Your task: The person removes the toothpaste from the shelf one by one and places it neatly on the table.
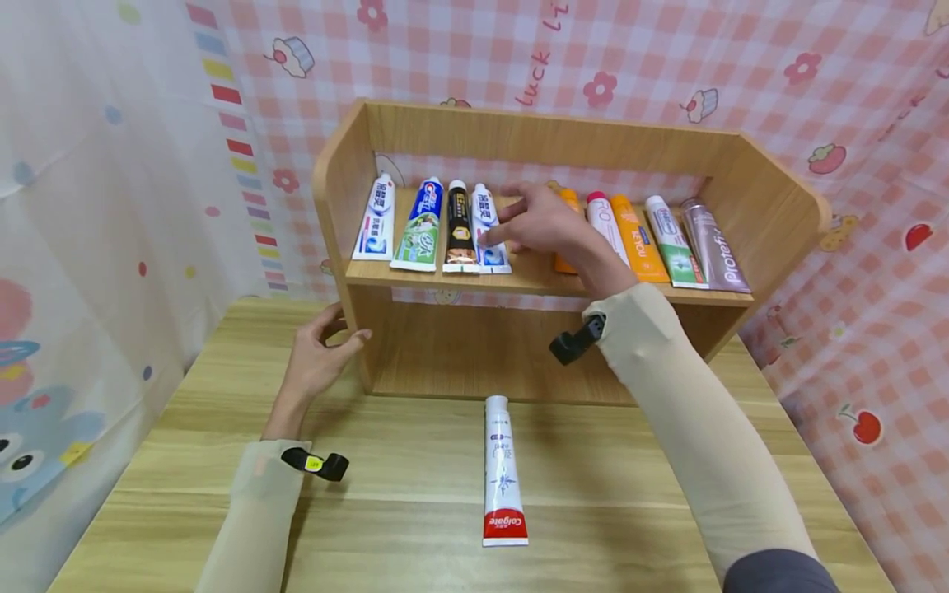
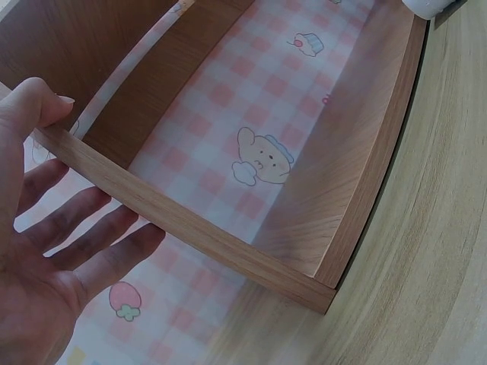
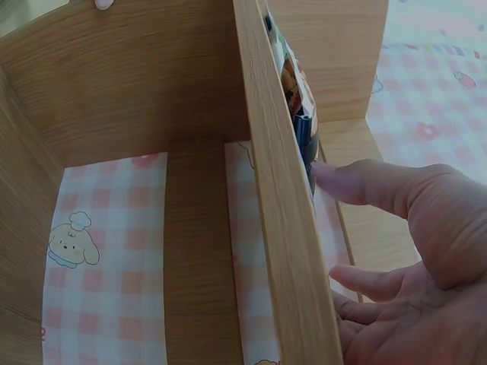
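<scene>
A wooden two-tier shelf [image 1: 549, 288] stands on the table with a row of toothpaste tubes on its upper board. My left hand [image 1: 315, 362] holds the front edge of its left side panel, thumb on the inside and fingers outside. Over the upper board, my right hand [image 1: 544, 221] has its thumb against a white-and-blue toothpaste tube [image 1: 485, 218], its other fingers spread apart from the thumb. That tube leans close beside a black toothpaste tube [image 1: 460, 222]. On the table in front lies a white-and-red Colgate tube [image 1: 502, 469].
Left on the upper board are another white-and-blue tube [image 1: 376, 218] and a green-and-blue tube [image 1: 421, 226]. Several tubes stand at the right, among them an orange tube [image 1: 638, 239] and a purple tube [image 1: 715, 245]. A patterned curtain [image 1: 630, 49] hangs behind the shelf.
</scene>
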### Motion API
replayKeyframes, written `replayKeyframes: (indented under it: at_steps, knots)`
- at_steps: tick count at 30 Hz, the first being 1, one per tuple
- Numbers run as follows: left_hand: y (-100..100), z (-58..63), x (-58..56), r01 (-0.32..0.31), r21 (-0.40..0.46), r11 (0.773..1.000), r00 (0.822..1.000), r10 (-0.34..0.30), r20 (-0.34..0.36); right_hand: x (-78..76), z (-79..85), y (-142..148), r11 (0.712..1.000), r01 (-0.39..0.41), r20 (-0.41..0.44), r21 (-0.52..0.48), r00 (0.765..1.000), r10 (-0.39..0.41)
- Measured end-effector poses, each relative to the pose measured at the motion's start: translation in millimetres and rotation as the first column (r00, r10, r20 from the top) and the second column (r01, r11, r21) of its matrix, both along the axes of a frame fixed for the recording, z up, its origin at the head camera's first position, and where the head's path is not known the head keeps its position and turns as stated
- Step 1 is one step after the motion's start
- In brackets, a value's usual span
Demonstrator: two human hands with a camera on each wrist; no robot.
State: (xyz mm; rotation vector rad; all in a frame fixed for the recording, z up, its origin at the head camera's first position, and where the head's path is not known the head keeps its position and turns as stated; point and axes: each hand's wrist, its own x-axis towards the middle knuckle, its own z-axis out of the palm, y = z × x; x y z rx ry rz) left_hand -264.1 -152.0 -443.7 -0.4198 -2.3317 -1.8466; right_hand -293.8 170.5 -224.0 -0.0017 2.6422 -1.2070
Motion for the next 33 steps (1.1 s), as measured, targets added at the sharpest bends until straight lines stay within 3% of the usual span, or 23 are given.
replayKeyframes:
  at_steps: [17,25,33]
  knots:
    - [0.4,1.8,0.9,-0.002,0.003,1.0,1.0,0.002,0.008,1.6,6.0,-13.4,0.997,0.068,0.017,0.04,0.997,-0.069]
    - [-0.7,0.4,0.1,-0.005,-0.009,1.0,1.0,0.005,0.014,-3.0,7.0,-11.3,0.998,0.02,0.021,0.051,1.0,-0.021]
    - [-0.6,-0.5,1.0,-0.01,-0.024,1.0,1.0,0.011,0.025,-6.4,8.2,-3.8,1.0,-0.002,0.087,-0.002,0.996,0.002]
